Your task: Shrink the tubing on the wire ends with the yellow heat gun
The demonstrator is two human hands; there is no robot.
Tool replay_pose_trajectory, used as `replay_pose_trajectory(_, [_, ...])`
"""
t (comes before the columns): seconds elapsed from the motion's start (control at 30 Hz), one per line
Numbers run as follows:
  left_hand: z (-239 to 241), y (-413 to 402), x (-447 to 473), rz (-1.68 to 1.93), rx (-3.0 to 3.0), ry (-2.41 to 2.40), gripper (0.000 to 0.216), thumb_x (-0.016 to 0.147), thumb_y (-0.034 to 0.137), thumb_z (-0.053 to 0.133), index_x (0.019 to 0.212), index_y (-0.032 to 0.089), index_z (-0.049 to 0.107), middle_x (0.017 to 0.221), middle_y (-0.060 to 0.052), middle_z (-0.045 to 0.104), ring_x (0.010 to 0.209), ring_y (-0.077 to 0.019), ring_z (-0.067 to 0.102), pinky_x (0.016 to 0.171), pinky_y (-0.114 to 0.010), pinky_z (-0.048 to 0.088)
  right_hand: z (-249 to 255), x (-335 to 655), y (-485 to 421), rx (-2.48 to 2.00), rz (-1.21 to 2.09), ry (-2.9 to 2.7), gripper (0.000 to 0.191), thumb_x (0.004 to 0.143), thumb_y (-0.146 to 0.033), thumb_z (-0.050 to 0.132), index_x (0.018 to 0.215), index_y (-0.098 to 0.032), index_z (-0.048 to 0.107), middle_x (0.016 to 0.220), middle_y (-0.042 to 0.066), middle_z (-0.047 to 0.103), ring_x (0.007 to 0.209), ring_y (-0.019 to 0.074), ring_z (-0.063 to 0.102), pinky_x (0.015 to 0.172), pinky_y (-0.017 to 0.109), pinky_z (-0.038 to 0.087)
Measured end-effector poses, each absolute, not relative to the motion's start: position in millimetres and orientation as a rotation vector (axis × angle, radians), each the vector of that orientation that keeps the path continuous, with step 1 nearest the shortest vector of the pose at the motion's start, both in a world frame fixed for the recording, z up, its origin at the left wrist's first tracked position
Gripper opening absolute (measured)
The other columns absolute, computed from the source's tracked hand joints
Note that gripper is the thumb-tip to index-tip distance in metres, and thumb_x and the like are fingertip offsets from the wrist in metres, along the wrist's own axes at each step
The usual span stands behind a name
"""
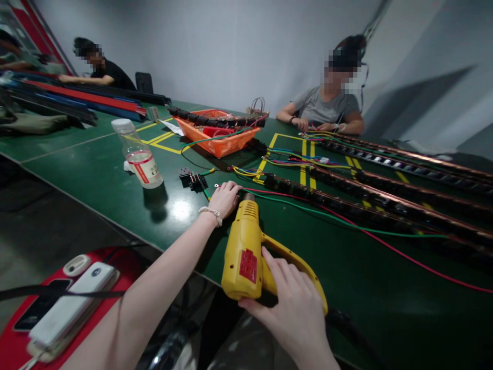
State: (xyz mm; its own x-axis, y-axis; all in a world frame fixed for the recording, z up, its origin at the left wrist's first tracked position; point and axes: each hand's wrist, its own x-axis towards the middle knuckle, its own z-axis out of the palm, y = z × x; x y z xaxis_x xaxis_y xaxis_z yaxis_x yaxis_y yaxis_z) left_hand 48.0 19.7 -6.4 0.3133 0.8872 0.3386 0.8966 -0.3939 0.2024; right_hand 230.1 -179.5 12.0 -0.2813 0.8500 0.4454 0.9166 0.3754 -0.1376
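A yellow heat gun with a red label lies in my right hand, whose fingers wrap its handle. The metal nozzle points away from me, just right of my left hand. My left hand is closed, knuckles up, over a green wire that comes out on its right side; the fingertips are hidden. A red wire with a ring terminal runs close past those fingers. Left of them sits a small black connector block with yellow-green leads.
An orange basket holds black and red parts. A plastic bottle stands on the green table. Long copper busbar strips with coloured wires stretch rightward. A co-worker sits opposite. Phones rest on a red stool.
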Motion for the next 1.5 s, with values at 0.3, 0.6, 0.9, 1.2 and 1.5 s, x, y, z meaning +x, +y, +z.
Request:
replay_pose_trajectory(0.3, [-4.6, 28.6, 48.9, -0.699, -2.41, -1.775, 0.017, 0.09, 0.022, 0.04, 0.098, 0.02, 0.054, 0.105, -0.007, 0.056, 0.1, -0.0224, 0.049, 0.085, -0.036, 0.038, -0.6, 240.7, -177.4, -1.557, -0.049, -2.035, 0.083, 0.061, -0.081, 0.05, 0.114, -0.018, 0.059, 0.098, 0.008, 0.065, 0.083, 0.0225, 0.059, 0.074, 0.034, 0.038])
replay_pose_trajectory(0.6, [-5.3, 30.6, 45.9, -0.807, -2.424, -1.758, 0.021, 0.084, 0.013, 0.042, 0.094, 0.024, 0.057, 0.104, -0.006, 0.056, 0.102, -0.0216, 0.05, 0.088, -0.036, 0.039, 7.6, 268.7, -179.3, -1.591, -0.202, -2.05, 0.072, 0.065, -0.073, 0.056, 0.111, -0.018, 0.059, 0.096, 0.008, 0.067, 0.083, 0.0224, 0.062, 0.072, 0.032, 0.041])
replay_pose_trajectory(0.9, [-2.5, 31.2, 41.2, -0.762, -2.33, -1.861, 0.019, 0.089, 0.029, 0.04, 0.092, 0.022, 0.058, 0.098, -0.006, 0.06, 0.098, -0.0217, 0.053, 0.094, -0.039, 0.033, 2.2, 262.4, -180.2, -1.577, -0.256, -2.103, 0.077, 0.067, -0.074, 0.052, 0.113, -0.013, 0.058, 0.095, 0.01, 0.065, 0.081, 0.0223, 0.061, 0.072, 0.033, 0.041])
replay_pose_trajectory(1.2, [15.1, 22.4, 30.1, -0.87, -2.495, -1.656, 0.021, 0.082, 0.03, 0.045, 0.086, 0.022, 0.063, 0.082, -0.002, 0.062, 0.075, -0.0159, 0.056, 0.076, -0.029, 0.041, -0.8, 218.8, -170.3, -1.547, -0.044, -2.034, 0.092, 0.06, -0.088, 0.038, 0.109, -0.013, 0.06, 0.091, 0.008, 0.064, 0.081, 0.022, 0.057, 0.075, 0.035, 0.037])
replay_pose_trajectory(1.5, [6.7, 26.6, 15.7, -1.075, -2.685, -1.496, 0.027, 0.082, 0.027, 0.043, 0.081, 0.017, 0.067, 0.079, -0.003, 0.065, 0.069, -0.0127, 0.057, 0.069, -0.024, 0.044, -1.1, 218.1, -165.9, -1.472, 0.015, -2.01, 0.089, 0.055, -0.087, 0.046, 0.107, -0.016, 0.06, 0.092, 0.005, 0.066, 0.082, 0.0205, 0.058, 0.076, 0.033, 0.035])
